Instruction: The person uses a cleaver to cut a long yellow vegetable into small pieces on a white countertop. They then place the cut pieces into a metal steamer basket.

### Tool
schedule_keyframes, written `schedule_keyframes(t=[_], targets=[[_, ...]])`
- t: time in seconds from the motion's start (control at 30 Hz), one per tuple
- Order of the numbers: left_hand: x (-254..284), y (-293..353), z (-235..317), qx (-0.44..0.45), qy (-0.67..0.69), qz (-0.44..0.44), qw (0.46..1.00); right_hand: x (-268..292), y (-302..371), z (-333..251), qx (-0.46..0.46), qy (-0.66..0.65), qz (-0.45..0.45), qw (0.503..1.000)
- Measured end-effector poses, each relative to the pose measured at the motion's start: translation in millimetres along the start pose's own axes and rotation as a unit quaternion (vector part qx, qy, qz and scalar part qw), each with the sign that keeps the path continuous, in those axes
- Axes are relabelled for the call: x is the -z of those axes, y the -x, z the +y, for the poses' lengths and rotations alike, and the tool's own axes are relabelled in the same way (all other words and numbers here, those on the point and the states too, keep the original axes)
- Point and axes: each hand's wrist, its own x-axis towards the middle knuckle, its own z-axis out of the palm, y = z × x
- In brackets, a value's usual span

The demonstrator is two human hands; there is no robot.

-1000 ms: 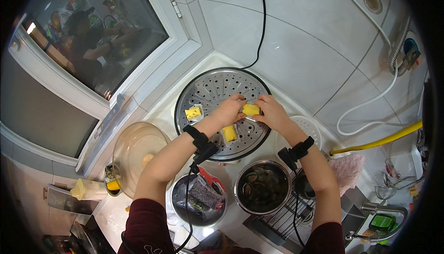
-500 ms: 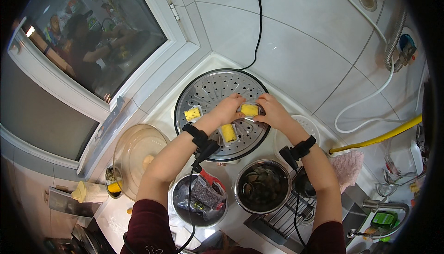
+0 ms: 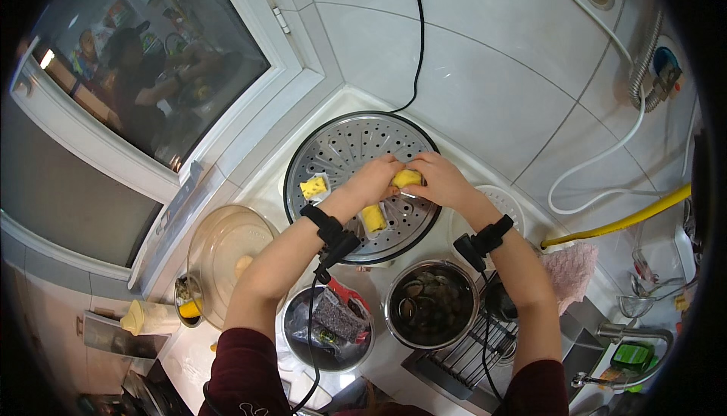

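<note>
Both my hands meet over the right part of a round perforated metal steamer tray (image 3: 341, 139). Between them is a yellow, roll-shaped piece of food (image 3: 407, 179) whose exact kind I cannot make out. My left hand (image 3: 372, 177) closes on its left side, and my right hand (image 3: 439, 179) grips it from the right, fingers bent over the top. Something pale shows under it. A second yellow piece (image 3: 373, 217) rests on a white liner nearer to me. The third yellow piece (image 3: 313, 187), dark-flecked, sits on another liner at the tray's left.
In front of the tray stand a steel bowl of dark shellfish (image 3: 430, 306) and a bowl holding plastic packaging (image 3: 333, 321). A clear amber lid (image 3: 204, 245) lies left, beside a window (image 3: 197, 60). A drying rack (image 3: 462, 355), faucet (image 3: 636, 333) and pink cloth (image 3: 573, 272) are right.
My right hand has shifted slightly left and its fingers have come over the yellow piece, covering more of it. The piece looks more rounded now. My left hand has barely moved.
</note>
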Motion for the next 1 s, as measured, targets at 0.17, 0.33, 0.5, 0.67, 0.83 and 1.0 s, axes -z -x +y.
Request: schedule_keyframes(t=[0.17,0.33,0.5,0.67,0.83,1.0], targets=[[-1,3,3,0.023,-0.009,0.009,1.000,-3,-3,-2,-0.035,0.007,-0.012,0.999],[5,6,1,0.050,0.062,0.020,0.997,5,5,-1,-0.058,-0.022,0.045,0.997],[10,9,-1,-0.034,0.026,0.007,0.999,15,13,9,-0.003,-0.021,0.034,0.999],[0,18,8,-0.096,-0.040,-0.044,0.994,6,13,11,-0.006,0.000,0.011,1.000],[0,21,11,-0.043,-0.066,-0.073,0.994,3,15,9,-0.005,0.031,0.042,0.999],[-4,19,9,-0.040,-0.049,-0.031,0.998,1,15,6,-0.021,0.036,0.011,0.999]])
